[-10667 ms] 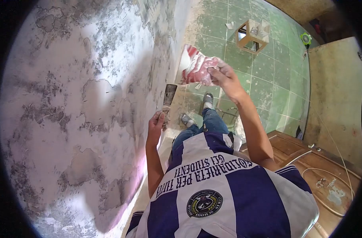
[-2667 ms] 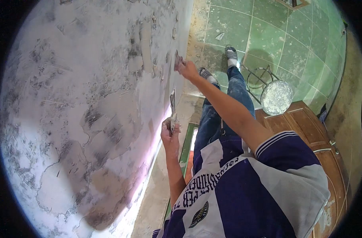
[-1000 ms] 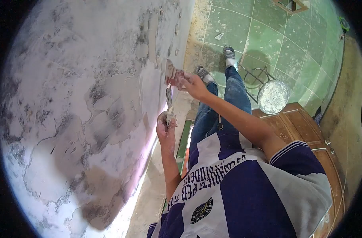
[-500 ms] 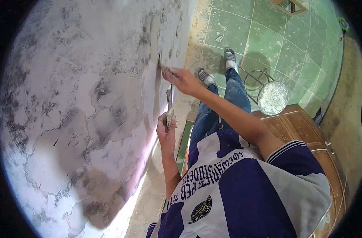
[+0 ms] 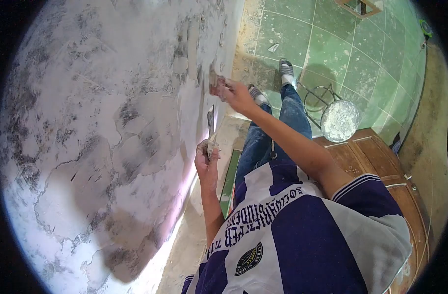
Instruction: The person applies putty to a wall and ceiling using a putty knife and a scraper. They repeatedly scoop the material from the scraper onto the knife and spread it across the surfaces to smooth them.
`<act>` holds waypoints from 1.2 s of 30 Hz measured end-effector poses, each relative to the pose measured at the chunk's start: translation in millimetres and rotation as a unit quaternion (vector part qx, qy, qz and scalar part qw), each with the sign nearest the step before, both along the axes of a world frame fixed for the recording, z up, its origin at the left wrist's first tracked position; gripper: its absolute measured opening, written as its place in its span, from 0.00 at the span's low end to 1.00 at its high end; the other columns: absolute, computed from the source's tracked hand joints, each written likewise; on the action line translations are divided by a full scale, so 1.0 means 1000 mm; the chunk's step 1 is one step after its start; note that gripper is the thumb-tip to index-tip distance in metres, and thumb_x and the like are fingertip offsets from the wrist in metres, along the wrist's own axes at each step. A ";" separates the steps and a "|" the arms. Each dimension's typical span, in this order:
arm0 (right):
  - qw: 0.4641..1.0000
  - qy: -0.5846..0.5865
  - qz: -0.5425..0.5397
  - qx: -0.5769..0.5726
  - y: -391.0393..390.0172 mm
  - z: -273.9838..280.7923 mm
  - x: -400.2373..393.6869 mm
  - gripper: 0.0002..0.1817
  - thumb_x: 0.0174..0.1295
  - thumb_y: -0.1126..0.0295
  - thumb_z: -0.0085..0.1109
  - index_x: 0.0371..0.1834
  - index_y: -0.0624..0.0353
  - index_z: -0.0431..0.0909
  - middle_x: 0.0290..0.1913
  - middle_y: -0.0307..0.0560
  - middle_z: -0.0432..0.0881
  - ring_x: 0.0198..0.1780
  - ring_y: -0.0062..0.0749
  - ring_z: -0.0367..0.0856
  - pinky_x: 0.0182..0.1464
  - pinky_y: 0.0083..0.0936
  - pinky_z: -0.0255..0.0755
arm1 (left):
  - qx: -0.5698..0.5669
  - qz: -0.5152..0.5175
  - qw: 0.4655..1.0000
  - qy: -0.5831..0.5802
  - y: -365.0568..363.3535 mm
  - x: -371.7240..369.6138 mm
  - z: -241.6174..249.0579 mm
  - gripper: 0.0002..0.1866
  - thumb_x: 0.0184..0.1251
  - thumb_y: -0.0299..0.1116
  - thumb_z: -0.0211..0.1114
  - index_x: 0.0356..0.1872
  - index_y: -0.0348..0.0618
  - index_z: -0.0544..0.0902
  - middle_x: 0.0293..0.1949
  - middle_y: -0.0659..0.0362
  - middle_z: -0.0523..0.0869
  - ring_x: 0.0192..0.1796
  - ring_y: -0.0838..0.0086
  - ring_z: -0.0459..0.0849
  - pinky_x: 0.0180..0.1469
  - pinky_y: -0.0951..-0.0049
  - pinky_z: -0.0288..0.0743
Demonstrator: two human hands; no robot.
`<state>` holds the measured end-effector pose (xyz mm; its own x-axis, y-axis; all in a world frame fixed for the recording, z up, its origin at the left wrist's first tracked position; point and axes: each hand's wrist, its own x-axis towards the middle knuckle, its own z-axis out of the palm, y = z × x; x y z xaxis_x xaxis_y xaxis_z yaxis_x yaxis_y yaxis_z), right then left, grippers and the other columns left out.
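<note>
Beside the patchy grey-white wall, my left hand is closed around the handle of a putty knife, whose blade points away from me. Pale filler clings near the handle and fingers. Farther along, my right hand is closed on a scraper; its blade is partly blurred and lies close to the wall. Whether the blade touches the wall I cannot tell. The wall has dark smudges, cracks and smoothed patches.
A round, white-spattered stool stands right of my legs on the green tiled floor. Near it lies a brown wooden door panel. A wooden frame is at the top right.
My right hand has moved right with the scraper, away from the wall's surface. My left hand and the putty knife are nearly where they were.
</note>
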<state>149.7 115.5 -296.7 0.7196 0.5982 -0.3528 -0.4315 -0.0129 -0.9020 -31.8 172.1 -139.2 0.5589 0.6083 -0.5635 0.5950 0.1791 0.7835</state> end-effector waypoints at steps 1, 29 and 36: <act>1.000 0.001 0.000 0.000 0.014 0.001 -0.005 0.13 0.71 0.65 0.53 0.41 0.66 0.79 0.33 0.48 0.85 0.32 0.32 0.81 0.38 0.31 0.73 | 0.005 -0.002 1.000 0.000 -0.001 0.001 0.001 0.20 0.70 0.37 0.68 0.56 0.38 0.76 0.38 0.65 0.77 0.38 0.81 0.74 0.41 0.79 0.72; 0.983 -0.172 0.027 -0.052 -0.013 0.043 -0.042 0.14 0.66 0.73 0.54 0.54 0.63 0.78 0.36 0.69 0.80 0.41 0.69 0.78 0.42 0.48 0.73 | -0.003 -0.017 1.000 0.014 0.003 0.001 0.001 0.22 0.70 0.38 0.69 0.57 0.36 0.75 0.41 0.63 0.79 0.42 0.80 0.75 0.43 0.79 0.72; 0.979 -0.170 -0.066 -0.093 0.030 -0.003 -0.016 0.11 0.66 0.73 0.55 0.50 0.63 0.77 0.36 0.68 0.80 0.40 0.70 0.78 0.41 0.50 0.72 | -0.015 -0.009 1.000 0.003 0.001 -0.003 0.001 0.22 0.70 0.39 0.69 0.57 0.37 0.75 0.41 0.64 0.78 0.40 0.81 0.74 0.42 0.79 0.72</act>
<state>134.2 145.5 -300.1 0.8808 0.4406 -0.1733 -0.1160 -0.1541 -0.9812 -34.5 173.5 -138.3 0.5663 0.5817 -0.5839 0.6026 0.1911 0.7748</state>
